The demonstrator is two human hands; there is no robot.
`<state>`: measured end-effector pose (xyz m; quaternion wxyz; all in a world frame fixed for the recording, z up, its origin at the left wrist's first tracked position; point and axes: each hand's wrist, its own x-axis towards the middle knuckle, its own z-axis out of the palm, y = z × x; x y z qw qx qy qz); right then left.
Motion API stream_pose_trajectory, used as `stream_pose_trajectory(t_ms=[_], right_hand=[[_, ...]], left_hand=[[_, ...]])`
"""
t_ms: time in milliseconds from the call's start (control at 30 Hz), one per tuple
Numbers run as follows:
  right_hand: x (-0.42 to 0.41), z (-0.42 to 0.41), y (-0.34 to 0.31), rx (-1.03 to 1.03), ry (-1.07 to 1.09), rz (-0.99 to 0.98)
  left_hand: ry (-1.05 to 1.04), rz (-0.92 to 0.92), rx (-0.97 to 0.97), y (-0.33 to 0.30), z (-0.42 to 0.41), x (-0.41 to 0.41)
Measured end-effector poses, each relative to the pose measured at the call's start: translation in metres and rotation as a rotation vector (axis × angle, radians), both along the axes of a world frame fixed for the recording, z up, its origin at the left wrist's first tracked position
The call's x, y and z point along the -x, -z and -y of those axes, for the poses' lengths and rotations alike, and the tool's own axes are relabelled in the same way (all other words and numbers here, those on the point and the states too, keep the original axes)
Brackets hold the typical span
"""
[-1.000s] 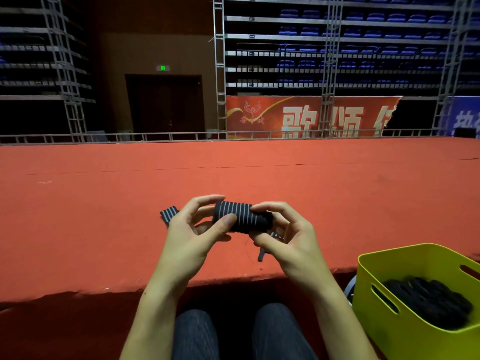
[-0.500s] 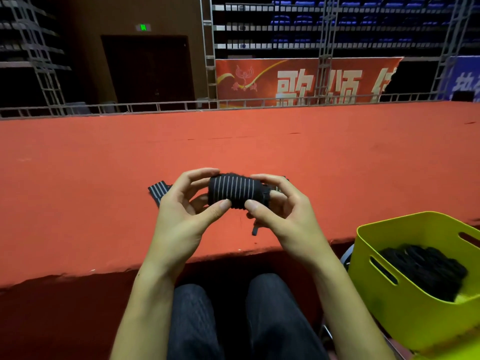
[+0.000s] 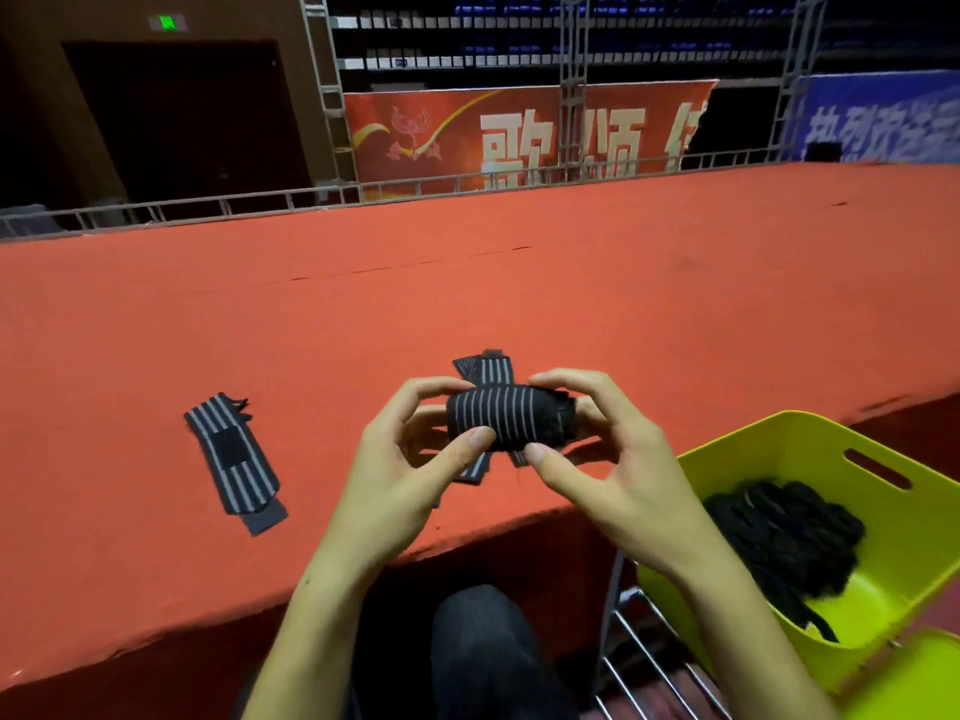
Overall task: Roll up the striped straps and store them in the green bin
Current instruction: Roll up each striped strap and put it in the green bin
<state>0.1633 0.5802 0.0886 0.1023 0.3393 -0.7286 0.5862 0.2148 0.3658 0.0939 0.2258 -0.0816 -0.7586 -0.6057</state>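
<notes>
1. Since 0.5 s ago: camera view swung left & down, so a flat striped strap [image 3: 234, 462] on the red carpeted stage [image 3: 519, 304] now shows whole at left; before, only its tip peeked out beside the left hand. Hands w/ the roll sit about where they were, thumbs shifted a bit along the near side.
2. Left hand [image 3: 400, 470]: fingers curled over the far/top side of the rolled strap [image 3: 506, 418], thumb pressing its near side. Pinch grip on the roll's left end.
3. Right hand [image 3: 618, 459]: same on the right end, fingers over the top, thumb tip under the near edge. Both hands have hold of the roll, which is held up above the stage edge, not resting on it.
4. Rolled strap: black w/ pale stripes, lying sideways betw. the two hands. More striped strap ends [image 3: 483, 368] stick out behind and below it; can't tell if they're loose tails of the same strap or separate ones lying on the stage.
5. Green bin [image 3: 810, 439]: lower right, beside the right forearm, well apart from the roll. Dark pile [image 3: 779, 532] inside, prob. straps, detail too dark to tell.
6. Bin sits on a wire rack [image 3: 639, 662] below stage level.
7. Flat strap at left lies angled, dark patch mid-length, well apart from both hands.
</notes>
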Motion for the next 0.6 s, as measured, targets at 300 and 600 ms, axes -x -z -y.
stream_pose_trajectory(t_ms=[300, 600], right_hand=[[0.023, -0.118, 0.019, -0.087, 0.311, 0.047], [0.026, -0.229, 0.038, -0.331, 0.515, 0.094]], left_hand=[[0.300, 0.075, 0.089, 0.026, -0.100, 0.083], [0.464, 0.100, 0.268, 0.063, -0.184, 0.136]])
